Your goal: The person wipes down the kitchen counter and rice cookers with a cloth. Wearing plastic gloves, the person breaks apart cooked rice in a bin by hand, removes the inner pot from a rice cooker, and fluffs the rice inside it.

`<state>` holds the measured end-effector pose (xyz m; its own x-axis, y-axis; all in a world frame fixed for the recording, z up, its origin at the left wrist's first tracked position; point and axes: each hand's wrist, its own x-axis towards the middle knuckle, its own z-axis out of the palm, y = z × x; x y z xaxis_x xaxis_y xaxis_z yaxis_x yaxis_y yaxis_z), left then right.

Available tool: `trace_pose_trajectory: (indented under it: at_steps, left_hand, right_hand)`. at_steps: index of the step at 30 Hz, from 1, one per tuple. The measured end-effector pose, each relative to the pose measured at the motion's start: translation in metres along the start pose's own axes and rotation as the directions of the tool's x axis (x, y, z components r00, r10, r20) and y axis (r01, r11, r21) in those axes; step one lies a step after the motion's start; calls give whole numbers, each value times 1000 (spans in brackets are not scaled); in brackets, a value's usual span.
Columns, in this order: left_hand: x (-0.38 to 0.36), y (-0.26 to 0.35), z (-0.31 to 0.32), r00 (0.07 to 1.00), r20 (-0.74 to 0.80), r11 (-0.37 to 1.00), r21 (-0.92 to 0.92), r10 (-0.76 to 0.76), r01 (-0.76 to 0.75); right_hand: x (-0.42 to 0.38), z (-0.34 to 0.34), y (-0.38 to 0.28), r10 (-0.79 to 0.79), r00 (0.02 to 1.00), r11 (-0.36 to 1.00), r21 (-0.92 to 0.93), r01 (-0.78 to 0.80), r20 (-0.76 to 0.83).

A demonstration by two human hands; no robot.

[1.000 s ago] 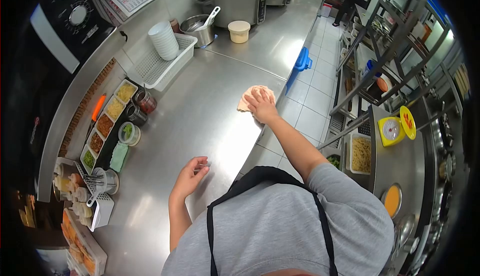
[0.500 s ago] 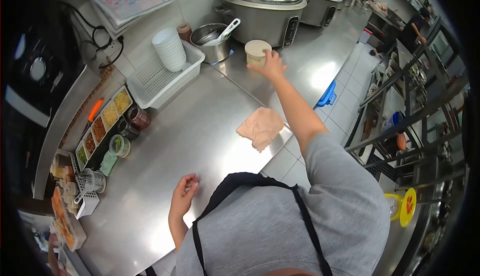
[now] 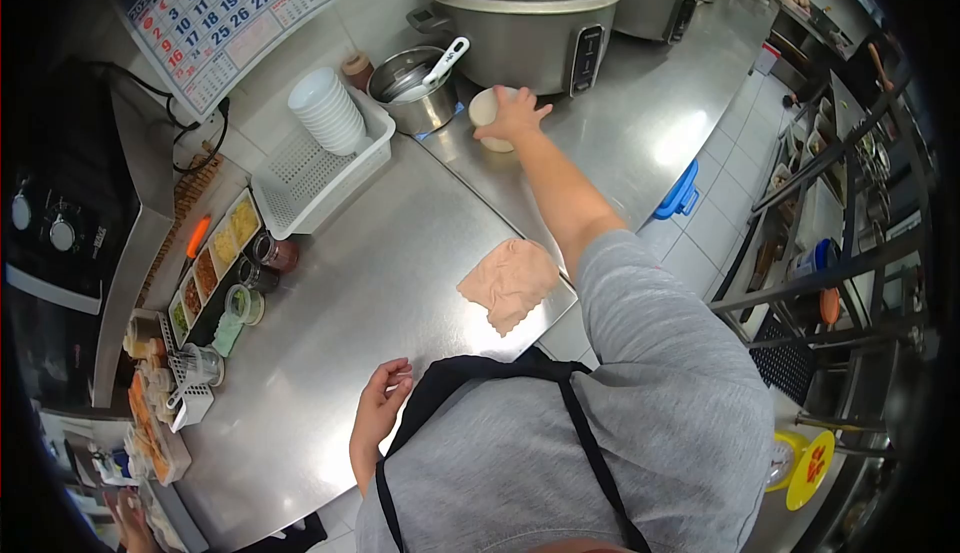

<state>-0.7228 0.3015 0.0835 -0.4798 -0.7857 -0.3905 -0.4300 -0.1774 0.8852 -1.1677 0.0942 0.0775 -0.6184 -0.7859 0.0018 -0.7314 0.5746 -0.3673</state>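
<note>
My right hand (image 3: pixel 515 115) reaches far forward over a pale round container (image 3: pixel 487 131) standing on the steel counter. Its fingers spread across the top and side, gripping the container from above and covering part of it. My left hand (image 3: pixel 383 398) hovers close to my apron by the counter's near side, fingers loosely bent and holding nothing. Between the two hands, near the counter's right edge, lies a crumpled peach cloth (image 3: pixel 509 286). Beside the container stands a steel pot (image 3: pixel 425 113) with a white-handled utensil (image 3: pixel 447 61) in it.
Large rice cookers (image 3: pixel 520 33) stand behind the container. A white perforated basket (image 3: pixel 320 193) holds stacked white bowls (image 3: pixel 325 113). Along the left are topping trays (image 3: pixel 223 245), small jars (image 3: pixel 275 252) and a black appliance (image 3: pixel 75 213). A metal rack (image 3: pixel 830 283) stands right.
My right hand has shifted from the container's right side to over its top. The container stays beside the pot. My left hand keeps its place, and the camera view has turned slightly.
</note>
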Motion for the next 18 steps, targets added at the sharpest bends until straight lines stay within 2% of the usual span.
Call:
trace_pose_trajectory:
  at_steps: [1,3,4,5,7,8,10,11,12,13,15,16,17,18]
  left_hand:
    - [4,-1,-1,1000,10,1000,8,-1,1]
    - [18,-9,1,992,-49,967,-224,114,-122]
    - [25,-13,3,985,-123,961,-230,125,-151]
    - [32,-15,6,984,-122,961,-230,128,-153]
    - [41,-14,16,960,-268,812,-577,-79,-94]
    - [41,-10,17,960,-268,811,-577,-77,-95]
    - [38,-1,16,997,34,354,-935,75,6]
    - [35,-4,14,997,34,352,-936,72,7]
    - [32,-7,10,994,6,260,-965,105,-22]
    - [32,-11,6,990,-24,164,-985,139,-47]
    - [32,-24,-8,994,-51,179,-981,93,-67]
    - [31,-24,-13,987,11,86,-996,161,-3]
    - [30,-23,-17,971,61,-5,-998,231,64]
    - [30,-22,-20,977,9,6,-1000,215,8]
  right_hand:
    - [-13,6,-3,13,1000,1000,4,-13,0]
    - [-43,19,-13,-202,979,979,40,201,20]
    - [-66,21,-21,-253,966,963,108,246,56]
    - [-93,21,-31,-306,948,941,177,288,87]
    - [-138,27,-46,-507,839,788,501,357,200]
    - [-165,28,-54,-645,744,645,644,410,173]
    - [-220,31,-74,-821,563,377,830,410,95]
    - [-247,13,-83,-881,451,332,867,371,144]
    - [-271,0,-86,-905,376,342,864,369,197]
    - [-274,1,-84,-904,377,344,862,371,199]
    - [-276,2,-75,-892,434,373,743,555,123]
    - [-267,-1,-62,-849,494,460,728,509,191]
    - [-256,7,-43,-789,556,580,617,532,261]
    - [-248,13,-24,-722,614,680,493,543,319]
